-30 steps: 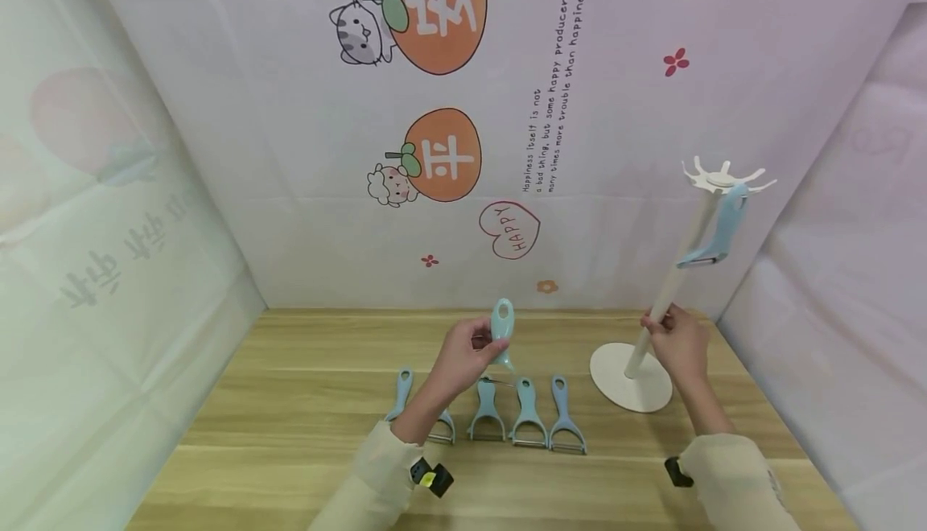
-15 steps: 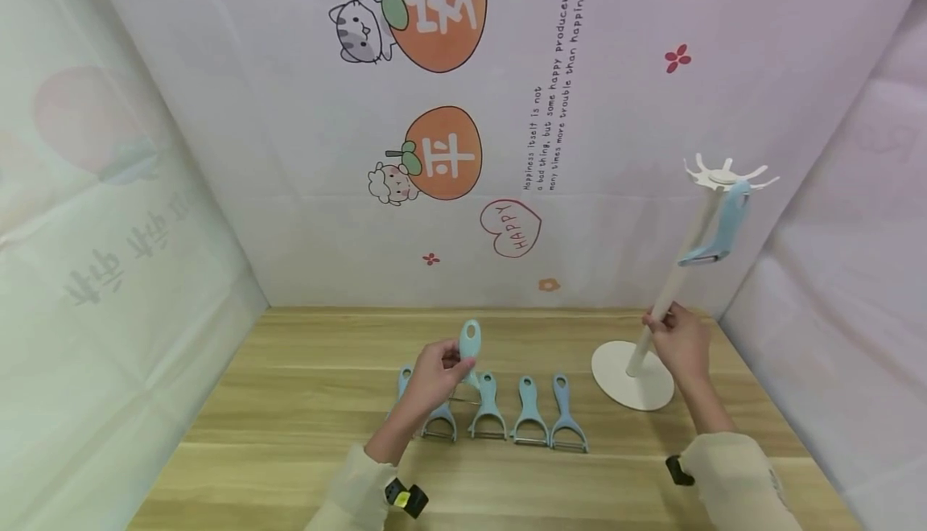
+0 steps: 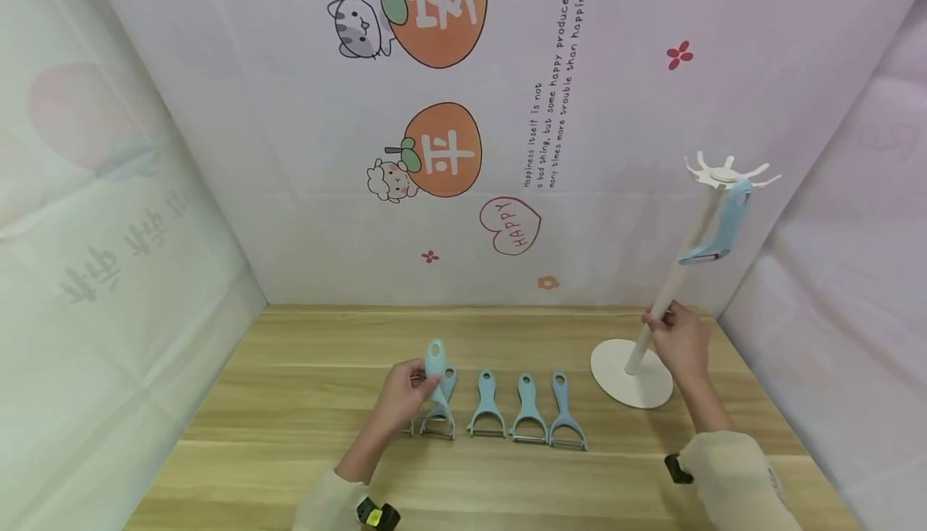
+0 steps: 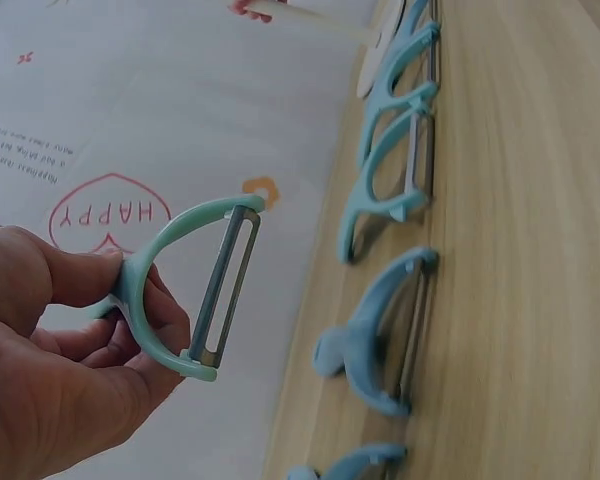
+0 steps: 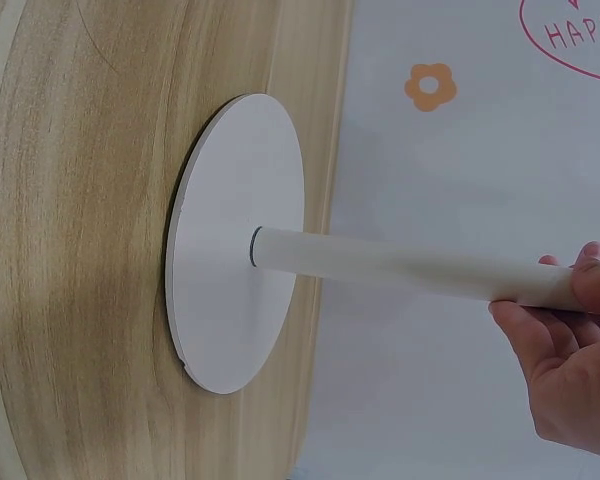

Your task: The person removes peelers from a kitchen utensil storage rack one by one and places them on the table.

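My left hand (image 3: 401,396) pinches a mint-green Y-shaped peeler (image 4: 145,292) near the neck, held above the row on the table with its holed handle end up. Beneath and beside it lie several more peelers, among them a blue peeler (image 4: 365,345) and a green peeler (image 3: 527,410). At the right, my right hand (image 3: 681,343) grips the pole of a white stand (image 5: 400,268). On one hook of the stand's top ring hangs a light-blue peeler (image 3: 728,221). In the head view, the left hand hides part of the row's left end.
The stand's round white base (image 5: 235,300) sits on the wood-grain table (image 3: 290,426), right of the peelers. A white printed cloth (image 3: 615,113) rises behind the table, with similar cloth at both sides.
My left hand has moved left and down with the green peeler, from above the middle of the row to its left part. My right hand stays on the pole.
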Available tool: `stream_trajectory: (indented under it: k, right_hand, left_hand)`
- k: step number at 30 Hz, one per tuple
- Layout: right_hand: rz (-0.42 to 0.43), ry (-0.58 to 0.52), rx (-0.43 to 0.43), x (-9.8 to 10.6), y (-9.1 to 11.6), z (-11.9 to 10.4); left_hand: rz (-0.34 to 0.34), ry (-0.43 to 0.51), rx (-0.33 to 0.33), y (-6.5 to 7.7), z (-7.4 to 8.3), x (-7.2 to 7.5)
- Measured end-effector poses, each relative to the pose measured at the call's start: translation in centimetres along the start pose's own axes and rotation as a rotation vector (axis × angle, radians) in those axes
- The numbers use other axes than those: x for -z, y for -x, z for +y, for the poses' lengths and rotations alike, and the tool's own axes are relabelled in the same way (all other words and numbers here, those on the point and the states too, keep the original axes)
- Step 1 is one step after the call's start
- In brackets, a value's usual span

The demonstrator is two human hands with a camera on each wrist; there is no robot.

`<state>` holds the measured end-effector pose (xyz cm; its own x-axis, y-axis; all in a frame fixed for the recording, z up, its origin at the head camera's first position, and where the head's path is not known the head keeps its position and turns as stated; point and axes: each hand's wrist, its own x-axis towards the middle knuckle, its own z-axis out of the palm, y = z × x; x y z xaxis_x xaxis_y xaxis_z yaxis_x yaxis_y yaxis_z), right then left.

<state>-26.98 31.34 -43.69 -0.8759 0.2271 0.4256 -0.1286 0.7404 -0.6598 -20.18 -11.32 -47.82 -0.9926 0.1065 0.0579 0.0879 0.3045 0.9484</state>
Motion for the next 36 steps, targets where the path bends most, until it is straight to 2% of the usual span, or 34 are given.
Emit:
stream_trajectory:
  k: [7, 14, 20, 25, 29, 33, 36]
  right_hand:
    - [-0.005, -0.003, -0.007, 0.0, 0.0, -0.1]
    - [-0.013, -0.002, -0.012, 0.0, -0.1, 0.0]
    - [-0.005, 0.0, -0.009, -0.1, -0.1, 0.0]
    - [0.0, 0.001, -0.008, -0.3, -0.2, -0.1]
    - [0.001, 0.001, -0.007, -0.4, -0.2, -0.1]
    - [0.011, 0.008, -0.008, -0.3, -0.2, 0.1]
    - [0.013, 0.013, -0.007, -0.3, -0.2, 0.1]
  left_hand:
    - [0.061, -0.054, 0.071, 0.6, -1.5, 1.7]
    - [0.104, -0.128, 0.103, 0.8, -2.8, 3.8]
    - [0.102, -0.112, 0.157, 0.9, -3.8, 5.9]
    - [0.082, -0.142, 0.169, 0.9, -4.3, 7.9]
    - [0.029, -0.152, 0.18, 0.7, -5.0, 9.3]
    - [-0.037, -0.138, 0.166, 0.3, -5.9, 10.1]
    - [-0.06, -0.14, 0.157, 0.1, -6.6, 10.4]
